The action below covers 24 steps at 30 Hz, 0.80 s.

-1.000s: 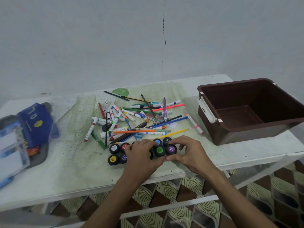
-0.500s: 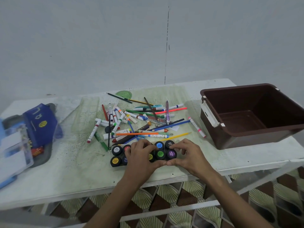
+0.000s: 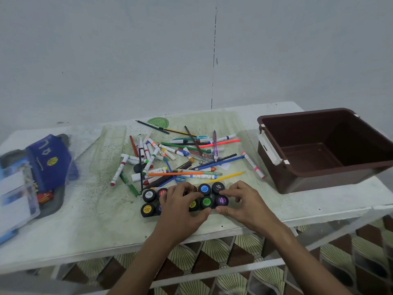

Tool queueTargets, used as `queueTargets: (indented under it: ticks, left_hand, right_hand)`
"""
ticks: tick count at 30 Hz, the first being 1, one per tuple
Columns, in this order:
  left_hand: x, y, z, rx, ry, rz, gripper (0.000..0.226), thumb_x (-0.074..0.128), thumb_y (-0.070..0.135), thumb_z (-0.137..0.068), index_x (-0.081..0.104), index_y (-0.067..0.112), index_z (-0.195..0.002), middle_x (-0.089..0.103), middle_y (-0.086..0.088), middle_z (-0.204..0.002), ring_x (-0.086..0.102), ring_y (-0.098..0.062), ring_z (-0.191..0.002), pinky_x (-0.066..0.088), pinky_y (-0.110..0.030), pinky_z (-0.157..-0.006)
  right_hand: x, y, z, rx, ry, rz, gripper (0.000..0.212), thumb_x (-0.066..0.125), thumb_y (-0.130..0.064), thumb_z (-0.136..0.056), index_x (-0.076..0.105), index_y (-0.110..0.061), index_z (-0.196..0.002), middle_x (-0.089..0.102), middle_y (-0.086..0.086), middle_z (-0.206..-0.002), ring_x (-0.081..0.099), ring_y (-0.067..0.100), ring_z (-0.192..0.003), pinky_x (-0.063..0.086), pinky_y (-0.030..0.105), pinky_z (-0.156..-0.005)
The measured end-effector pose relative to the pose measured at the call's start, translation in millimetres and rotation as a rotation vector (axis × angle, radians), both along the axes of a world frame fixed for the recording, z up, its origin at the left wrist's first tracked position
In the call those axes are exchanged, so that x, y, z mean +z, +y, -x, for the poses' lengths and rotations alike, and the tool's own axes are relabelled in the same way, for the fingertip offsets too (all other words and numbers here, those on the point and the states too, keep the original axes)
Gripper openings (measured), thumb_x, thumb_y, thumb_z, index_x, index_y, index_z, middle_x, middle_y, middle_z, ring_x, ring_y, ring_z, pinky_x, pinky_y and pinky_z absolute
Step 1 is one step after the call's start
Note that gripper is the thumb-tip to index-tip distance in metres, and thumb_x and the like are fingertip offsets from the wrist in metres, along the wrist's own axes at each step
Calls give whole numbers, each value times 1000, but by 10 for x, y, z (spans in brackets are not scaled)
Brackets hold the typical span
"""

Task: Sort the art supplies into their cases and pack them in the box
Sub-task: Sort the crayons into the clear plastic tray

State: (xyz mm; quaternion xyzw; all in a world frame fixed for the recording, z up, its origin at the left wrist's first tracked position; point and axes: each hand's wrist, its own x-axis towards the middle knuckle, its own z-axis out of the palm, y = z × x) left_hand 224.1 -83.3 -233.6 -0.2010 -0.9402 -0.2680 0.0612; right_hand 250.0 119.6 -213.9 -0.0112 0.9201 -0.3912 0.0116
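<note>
Both hands curl round the paint pots [image 3: 205,189] at the table's [image 3: 85,226] near edge: left hand [image 3: 182,207] over the middle pots, right hand [image 3: 244,203] pinching the purple end. Pens [image 3: 176,158] lie scattered just behind; the brown box [image 3: 319,184] stands right, apart.

Black paint pots [image 3: 207,202] with coloured lids stand upright in two rows, near the box [image 3: 323,150]. Just behind the pots lies a loose heap of markers and pencils [image 3: 176,160]. The brown box sits open.

"POSTER" is printed on the paint-pot lids [image 3: 149,195].
</note>
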Motion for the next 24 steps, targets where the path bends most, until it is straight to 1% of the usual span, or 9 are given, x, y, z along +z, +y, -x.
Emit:
queueTargets:
  ticks: [3,6,8,10,12,14,17,19,24]
  left_hand:
    - [75,-52,39,-30,-49,-68,43,50,62,-76,68,32,-101,50,15,-108,43,-6,-108,30,-34,-92]
    - [206,-246,203,38,-34,-159,25,63,40,-83,70,23,-100,57,8,-103,49,-8,-99,45,-36,-88]
    - [319,-472,368,139,-48,-182,19,67,27,-83,71,20,-100,57,6,-100,52,-8,-93,47,-29,-84]
    - [429,-766,534,246,-59,-159,21,69,22,-82,71,18,-102,58,2,-100,53,-7,-87,42,-20,-77]
    - [518,-1096,703,348,-54,-122,25,69,20,-81,70,14,-105,60,-4,-106,54,-11,-91,35,-16,-79]
    - [609,-1432,868,429,-48,-74,31,67,21,-82,67,11,-111,58,-9,-114,55,-19,-103,34,-17,-85]
    - [728,-1903,1100,540,-78,18,38,62,30,-86,61,12,-120,52,-9,-124,50,-25,-114,39,-32,-94]
    - [761,-2160,1231,589,-113,31,40,60,32,-87,59,13,-122,51,-9,-124,49,-27,-115,40,-36,-94]
    - [714,-2454,1450,616,-152,48,42,58,35,-89,56,13,-125,50,-10,-124,49,-26,-113,41,-37,-97]
  right_hand:
    - [67,-53,49,28,58,-15,37,77,-39,-75,69,-26,-109,51,-12,-96,48,-2,-81,37,4,-68]
    - [165,-212,268,54,115,-20,25,72,-31,-81,70,-24,-105,57,-7,-96,54,1,-83,40,6,-70]
    - [223,-404,509,94,148,2,22,70,-27,-83,71,-22,-104,60,-6,-96,56,4,-85,44,14,-75]
    - [279,-659,789,168,178,-6,21,68,-26,-84,71,-20,-104,63,-5,-97,57,6,-87,47,22,-79]
    - [352,-971,1090,252,204,-50,24,66,-24,-86,70,-16,-108,63,-2,-103,57,10,-92,43,22,-79]
    - [427,-1312,1420,325,234,-91,25,64,-21,-86,70,-12,-109,65,3,-107,57,15,-98,37,19,-80]
    - [515,-1832,1937,409,249,-133,26,61,-17,-84,70,-12,-108,65,7,-108,58,20,-101,40,23,-86]
    - [536,-2135,2272,464,227,-155,27,60,-19,-84,68,-13,-110,62,7,-111,56,20,-105,40,26,-91]
    - [489,-2637,2937,545,193,-231,30,62,-23,-85,65,-14,-113,61,6,-116,54,20,-112,36,25,-95]
